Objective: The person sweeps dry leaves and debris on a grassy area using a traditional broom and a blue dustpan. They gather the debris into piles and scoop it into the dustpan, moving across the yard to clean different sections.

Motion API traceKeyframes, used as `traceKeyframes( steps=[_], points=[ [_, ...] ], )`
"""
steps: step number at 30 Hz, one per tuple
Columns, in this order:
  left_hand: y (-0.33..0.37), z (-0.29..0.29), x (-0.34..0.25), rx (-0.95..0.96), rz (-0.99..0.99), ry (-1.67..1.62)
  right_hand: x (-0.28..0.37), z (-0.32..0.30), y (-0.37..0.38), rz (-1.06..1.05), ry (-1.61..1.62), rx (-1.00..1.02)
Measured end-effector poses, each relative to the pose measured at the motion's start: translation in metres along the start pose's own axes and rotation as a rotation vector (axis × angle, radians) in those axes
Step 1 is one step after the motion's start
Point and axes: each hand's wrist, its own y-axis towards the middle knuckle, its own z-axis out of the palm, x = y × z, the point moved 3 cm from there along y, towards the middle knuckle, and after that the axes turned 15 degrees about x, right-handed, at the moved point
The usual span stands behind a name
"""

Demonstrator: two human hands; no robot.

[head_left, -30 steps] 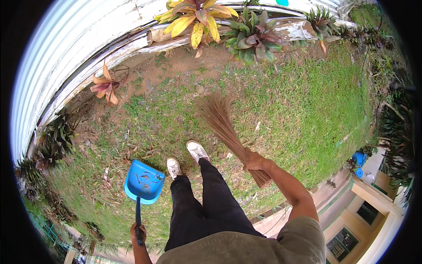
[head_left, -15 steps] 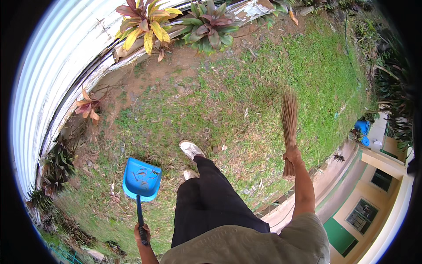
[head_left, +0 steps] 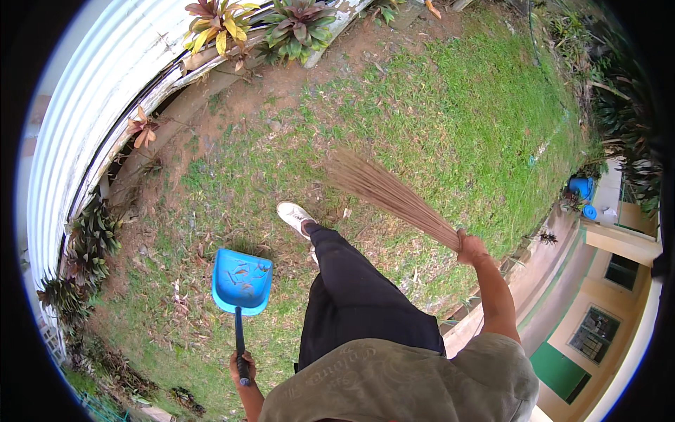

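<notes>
My left hand (head_left: 243, 367) is closed round the black grip of a blue dustpan (head_left: 242, 280), held over the grass to the left of my legs. Several dry leaves and bits of debris lie in its pan. On the right, my right hand (head_left: 472, 249) grips the bound end of a stick broom (head_left: 394, 197). Its thin brown bristles slant up and leftward, their spread tips in front of my white shoe (head_left: 292, 212). Whether the tips touch the ground I cannot tell.
Patchy grass (head_left: 450, 105) with dry leaf scraps surrounds me. Along the left runs a white corrugated metal sheet (head_left: 105, 91), with leafy plants (head_left: 295, 28) beside it. A building (head_left: 598, 323) with a walkway stands at right, and a blue bucket (head_left: 581, 186) sits farther off.
The broom has swung from nearly upright to a leftward slant, its bristle tips sweeping left. The dustpan has shifted slightly right in view, its leaves still inside. My legs have moved in a step.
</notes>
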Motion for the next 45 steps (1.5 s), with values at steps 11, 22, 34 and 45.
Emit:
traceKeyframes(
  steps=[11, 22, 34, 45],
  points=[
    [-0.087, -0.111, 0.039, -0.104, -0.052, 0.071, 0.072, 0.062, 0.032, -0.284, -0.23, 0.167],
    [-0.057, 0.012, 0.085, -0.069, -0.139, 0.182, -0.177, -0.181, -0.008, 0.143, 0.013, -0.473],
    [0.011, 0.246, 0.217, -0.041, -0.228, 0.145, -0.154, -0.426, 0.255, 0.465, 0.081, -0.478],
    [0.001, 0.37, 0.253, -0.007, -0.368, 0.128, -0.134, -0.465, 0.151, -0.501, -0.42, -0.157]
  ],
)
